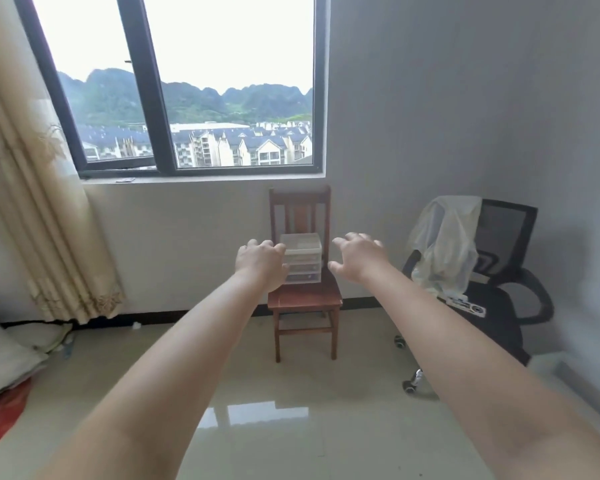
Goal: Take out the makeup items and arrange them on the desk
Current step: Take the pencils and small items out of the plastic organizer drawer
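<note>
Reaching: left hand (260, 263), right hand (359, 259) spread, empty, flanking drawer box (303, 261).

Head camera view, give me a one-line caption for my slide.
Both hands, left hand and right hand, reach open toward a clear drawer box on a wooden chair beneath the window.

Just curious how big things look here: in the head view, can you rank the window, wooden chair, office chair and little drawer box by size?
1. Window
2. Office chair and wooden chair: too alike to rank
3. Drawer box
</note>
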`<state>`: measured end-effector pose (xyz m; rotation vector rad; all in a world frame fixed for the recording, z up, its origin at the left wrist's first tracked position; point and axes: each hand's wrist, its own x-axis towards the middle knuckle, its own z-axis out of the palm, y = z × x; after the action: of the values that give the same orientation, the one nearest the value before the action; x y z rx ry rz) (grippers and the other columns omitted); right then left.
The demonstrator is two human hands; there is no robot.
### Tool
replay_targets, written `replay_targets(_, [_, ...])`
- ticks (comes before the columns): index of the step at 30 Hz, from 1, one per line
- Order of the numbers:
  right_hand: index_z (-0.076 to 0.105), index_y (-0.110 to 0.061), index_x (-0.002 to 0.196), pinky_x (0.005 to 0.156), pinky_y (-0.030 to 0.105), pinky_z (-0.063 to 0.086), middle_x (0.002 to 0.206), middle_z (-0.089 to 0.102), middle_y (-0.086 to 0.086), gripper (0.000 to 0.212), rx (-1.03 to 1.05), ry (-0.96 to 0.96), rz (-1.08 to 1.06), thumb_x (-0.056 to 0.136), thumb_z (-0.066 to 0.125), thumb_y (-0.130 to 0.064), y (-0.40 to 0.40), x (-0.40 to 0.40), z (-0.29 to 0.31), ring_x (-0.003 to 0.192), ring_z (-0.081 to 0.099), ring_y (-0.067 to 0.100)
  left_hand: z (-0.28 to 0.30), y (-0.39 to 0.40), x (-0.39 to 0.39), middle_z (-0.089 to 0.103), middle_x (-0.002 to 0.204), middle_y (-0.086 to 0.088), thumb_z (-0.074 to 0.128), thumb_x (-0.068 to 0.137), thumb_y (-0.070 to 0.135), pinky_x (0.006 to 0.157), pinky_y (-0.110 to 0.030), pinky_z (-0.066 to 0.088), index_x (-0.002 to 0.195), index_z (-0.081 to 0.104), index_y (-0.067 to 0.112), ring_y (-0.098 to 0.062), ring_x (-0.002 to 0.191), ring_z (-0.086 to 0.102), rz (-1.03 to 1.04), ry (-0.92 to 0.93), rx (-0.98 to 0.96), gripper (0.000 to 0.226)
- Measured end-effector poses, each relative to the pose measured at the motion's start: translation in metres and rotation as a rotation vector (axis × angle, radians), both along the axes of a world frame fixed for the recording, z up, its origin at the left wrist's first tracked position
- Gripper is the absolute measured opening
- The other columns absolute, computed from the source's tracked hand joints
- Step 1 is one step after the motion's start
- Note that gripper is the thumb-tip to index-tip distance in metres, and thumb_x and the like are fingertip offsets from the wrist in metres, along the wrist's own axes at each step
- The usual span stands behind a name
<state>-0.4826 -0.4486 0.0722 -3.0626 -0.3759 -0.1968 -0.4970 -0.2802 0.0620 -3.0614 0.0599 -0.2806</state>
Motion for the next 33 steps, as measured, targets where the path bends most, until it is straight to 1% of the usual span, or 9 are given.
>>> replay_targets(3, [0.039,-0.017,0.134,0.108,0.041,0.027,0.141,0.039,0.008,0.049,0.004,0.036,-0.015,0.092,0.042,-0.041,0.011,0.076,-0.018,0.133,0.031,0.027,-0.017,0.011,0.076,0.045,0.136,-0.005,0.035,0.096,0.034,0.104,-0.036,0.031,0.134,0.038,0.015,-0.027,0.129,0.035,0.003,0.035,0.002,0.042])
replay_targets(7, [0.038,-0.018,0.134,0.112,0.044,0.023,0.142,0.036,0.009,0.048,0.013,0.089,-0.015,0.092,0.04,-0.042,0.02,0.159,-0.057,0.135,0.025,0.028,-0.057,0.013,0.158,0.039,0.14,-0.003,0.033,0.098,0.035,0.111,-0.04,0.025,0.136,0.035,0.015,-0.029,0.136,0.025,0.01,0.13,-0.009,0.043])
replay_targets(9, [0.035,-0.018,0.137,0.113,0.045,0.021,0.144,0.034,0.009,0.05,0.014,0.115,-0.01,0.093,0.039,-0.043,0.023,0.204,-0.079,0.137,0.023,0.028,-0.08,0.013,0.204,0.036,0.143,-0.003,0.032,0.098,0.036,0.112,-0.04,0.023,0.137,0.034,0.016,-0.028,0.138,0.022,0.011,0.181,-0.01,0.044])
replay_targets(14, [0.032,-0.018,0.139,0.114,0.045,0.019,0.148,0.029,0.009,0.052,0.006,0.172,0.016,0.094,0.037,-0.043,0.022,0.339,-0.132,0.139,0.019,0.03,-0.13,0.007,0.338,0.038,0.141,-0.003,0.034,0.097,0.037,0.106,-0.037,0.029,0.137,0.035,0.016,-0.028,0.133,0.028,0.032,0.23,-0.066,0.045])
replay_targets(17, [0.032,-0.018,0.139,0.115,0.045,0.017,0.151,0.024,0.008,0.051,-0.002,0.25,0.035,0.094,0.038,-0.04,0.017,0.426,-0.158,0.14,0.016,0.03,-0.154,0.003,0.417,0.041,0.138,-0.003,0.034,0.097,0.035,0.101,-0.036,0.034,0.134,0.037,0.015,-0.027,0.13,0.033,0.066,0.289,-0.099,0.042])
replay_targets(21, [0.036,-0.016,0.135,0.112,0.043,0.022,0.145,0.032,0.009,0.047,-0.012,0.309,0.05,0.094,0.038,-0.039,0.022,0.525,-0.184,0.136,0.022,0.031,-0.181,0.012,0.502,0.044,0.135,-0.004,0.036,0.096,0.033,0.099,-0.036,0.036,0.132,0.039,0.014,-0.028,0.127,0.036,0.097,0.325,-0.132,0.041])
replay_targets(24, [0.038,-0.014,0.133,0.111,0.043,0.024,0.141,0.036,0.009,0.046,-0.024,0.362,0.072,0.094,0.038,-0.039,0.037,0.585,-0.208,0.134,0.026,0.03,-0.204,0.028,0.553,0.046,0.131,-0.005,0.036,0.096,0.033,0.095,-0.037,0.038,0.13,0.041,0.013,-0.028,0.123,0.039,0.113,0.372,-0.135,0.04])
replay_targets(29, [0.036,-0.014,0.136,0.113,0.042,0.02,0.145,0.032,0.009,0.048,-0.04,0.456,0.065,0.094,0.038,-0.038,0.07,0.679,-0.261,0.137,0.021,0.029,-0.25,0.072,0.648,0.044,0.135,-0.004,0.035,0.096,0.033,0.098,-0.037,0.036,0.133,0.039,0.013,-0.028,0.128,0.035,0.136,0.476,-0.127,0.042])
replay_targets(33, [0.036,-0.013,0.136,0.112,0.04,0.02,0.145,0.032,0.009,0.048,-0.027,0.557,-0.014,0.094,0.038,-0.036,0.095,0.744,-0.307,0.137,0.022,0.028,-0.287,0.11,0.724,0.04,0.139,-0.004,0.033,0.097,0.033,0.102,-0.038,0.033,0.134,0.037,0.013,-0.029,0.133,0.03,0.11,0.561,-0.118,0.042])
